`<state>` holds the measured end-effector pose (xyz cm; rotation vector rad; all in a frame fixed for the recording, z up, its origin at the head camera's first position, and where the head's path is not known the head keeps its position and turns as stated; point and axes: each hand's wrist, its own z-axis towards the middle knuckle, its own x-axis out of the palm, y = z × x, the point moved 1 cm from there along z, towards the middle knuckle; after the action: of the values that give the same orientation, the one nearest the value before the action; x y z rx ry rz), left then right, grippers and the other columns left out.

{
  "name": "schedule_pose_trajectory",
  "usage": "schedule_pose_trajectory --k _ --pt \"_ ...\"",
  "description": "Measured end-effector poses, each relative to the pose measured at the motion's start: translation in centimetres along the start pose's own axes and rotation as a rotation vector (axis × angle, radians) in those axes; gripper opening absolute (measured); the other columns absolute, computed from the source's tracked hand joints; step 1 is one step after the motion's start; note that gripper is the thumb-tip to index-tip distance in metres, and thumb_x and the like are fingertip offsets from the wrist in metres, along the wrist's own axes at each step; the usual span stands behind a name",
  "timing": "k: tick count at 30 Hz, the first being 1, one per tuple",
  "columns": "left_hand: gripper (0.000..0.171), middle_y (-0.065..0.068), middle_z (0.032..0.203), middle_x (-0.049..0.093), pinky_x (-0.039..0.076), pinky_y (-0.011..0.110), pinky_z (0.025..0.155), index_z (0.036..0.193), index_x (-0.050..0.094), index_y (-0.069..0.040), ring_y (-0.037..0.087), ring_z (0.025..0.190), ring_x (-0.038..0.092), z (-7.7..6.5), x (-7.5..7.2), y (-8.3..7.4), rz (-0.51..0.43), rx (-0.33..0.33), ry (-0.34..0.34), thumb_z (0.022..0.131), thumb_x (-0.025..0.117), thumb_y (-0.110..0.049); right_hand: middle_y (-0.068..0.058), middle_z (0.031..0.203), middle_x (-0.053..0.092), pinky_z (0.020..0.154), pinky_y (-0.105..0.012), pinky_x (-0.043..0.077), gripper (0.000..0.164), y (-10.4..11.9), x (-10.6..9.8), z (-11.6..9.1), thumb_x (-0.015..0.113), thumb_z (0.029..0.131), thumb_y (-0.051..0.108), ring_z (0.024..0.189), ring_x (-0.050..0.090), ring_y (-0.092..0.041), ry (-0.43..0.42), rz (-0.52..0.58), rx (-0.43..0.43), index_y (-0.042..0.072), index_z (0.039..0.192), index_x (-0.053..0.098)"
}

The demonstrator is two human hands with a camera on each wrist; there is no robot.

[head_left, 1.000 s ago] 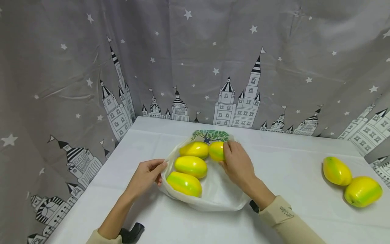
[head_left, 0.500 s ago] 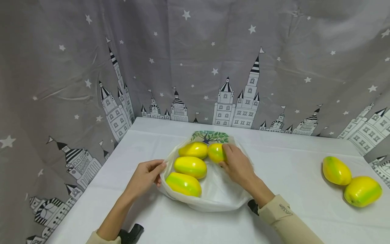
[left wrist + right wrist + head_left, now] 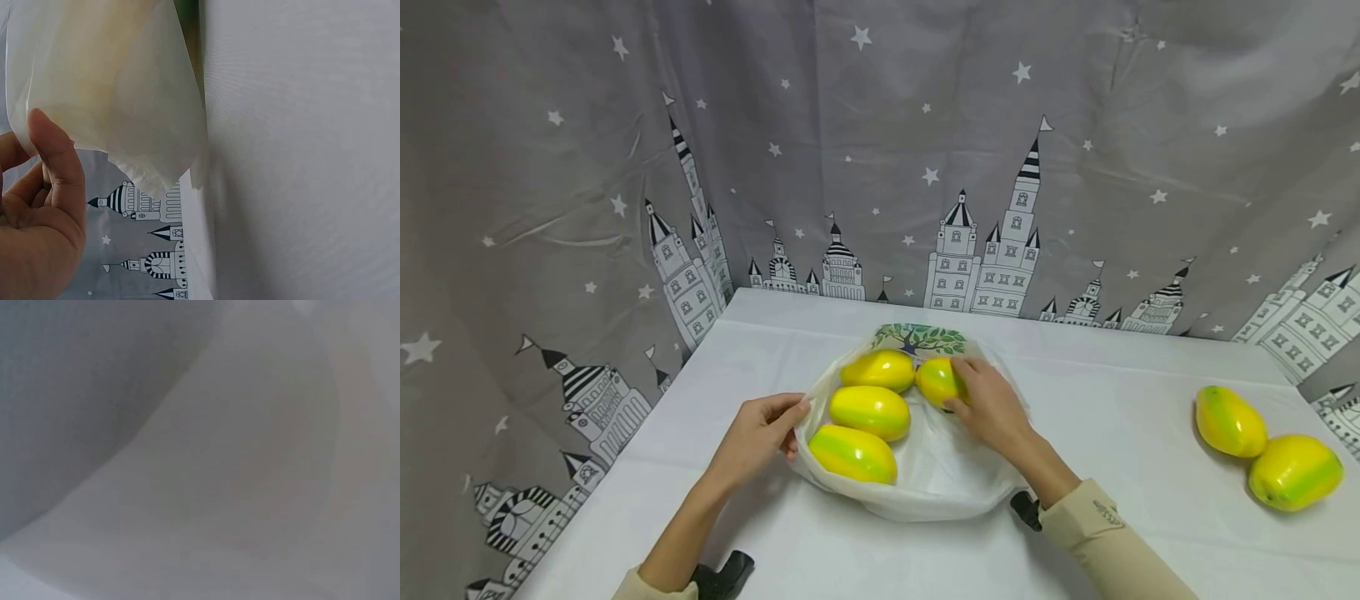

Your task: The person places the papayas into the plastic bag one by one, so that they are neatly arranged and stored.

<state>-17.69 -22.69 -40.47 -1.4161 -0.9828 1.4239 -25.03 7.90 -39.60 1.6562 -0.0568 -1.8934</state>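
With my left grip I pinch the rim of a white bag between the thumb and the fingers, at its left side. My right grip is inside the mouth of this bag, and it holds a yellow fruit by its right end, with the fingers curved over it. The held fruit is at the far part of the bag, just beside the upper fruit; if these two touch, I cannot tell. Below the upper fruit lie the middle fruit and the lower fruit, so the three make a column along the left side of the bag. Behind them, the bag shows a printed tree with green leaves. The bag rests on the white counter. Well apart, to the right, two more yellow fruits with green streaks lie together on the counter. A grey curtain with stars and castles hangs behind. My right wrist view is pale and blurred.
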Motion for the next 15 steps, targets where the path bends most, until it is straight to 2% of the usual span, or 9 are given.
schedule_pose_trajectory --k 6,15 --pt "0.036 0.012 0.082 0.063 0.055 0.028 0.056 0.126 0.061 0.008 0.021 0.061 0.058 -0.02 0.00 -0.03 0.012 0.006 -0.001 0.102 0.057 -0.019 -0.025 0.142 0.047 0.109 -0.051 0.036 0.063 -0.28 0.21 0.09 0.075 0.089 0.017 0.129 0.046 -0.040 0.032 0.011 0.011 -0.006 0.141 0.047" --pt "0.036 0.013 0.083 0.063 0.054 0.028 0.056 0.126 0.061 0.007 0.021 0.061 0.058 -0.03 -0.01 -0.06 0.017 0.007 0.000 0.102 0.057 -0.020 -0.026 0.145 0.043 0.111 -0.053 0.032 0.068 -0.65 0.35 -0.10 0.074 0.090 0.024 0.132 0.043 -0.042 0.042 0.009 -0.033 -0.005 0.144 0.044"
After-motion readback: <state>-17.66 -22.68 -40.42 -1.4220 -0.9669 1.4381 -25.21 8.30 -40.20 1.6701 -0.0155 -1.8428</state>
